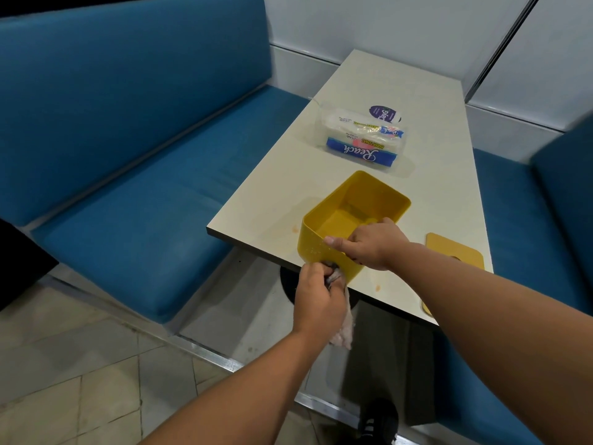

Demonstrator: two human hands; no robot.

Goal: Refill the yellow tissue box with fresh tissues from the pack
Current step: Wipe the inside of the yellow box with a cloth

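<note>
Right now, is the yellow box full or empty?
Empty. The yellow tissue box has its lid off and tilts toward the camera, showing its bare yellow bottom, with no tissues inside.

A cream table (369,101) runs from 6 o'clock up toward 12. A long blue padded bench seat (134,203) with a tall blue backrest (128,85) fills the 9 to 11 o'clock side. Another blue bench (526,226) lies at 3 o'clock. White wall panels (401,24) stand at 12 to 1 o'clock. Beige floor tiles (64,374) spread at 7 o'clock, edged by a metal strip (205,351). The table's dark round pedestal base (290,284) shows under its near edge. A black shoe (378,422) sits at 6 o'clock.
</note>
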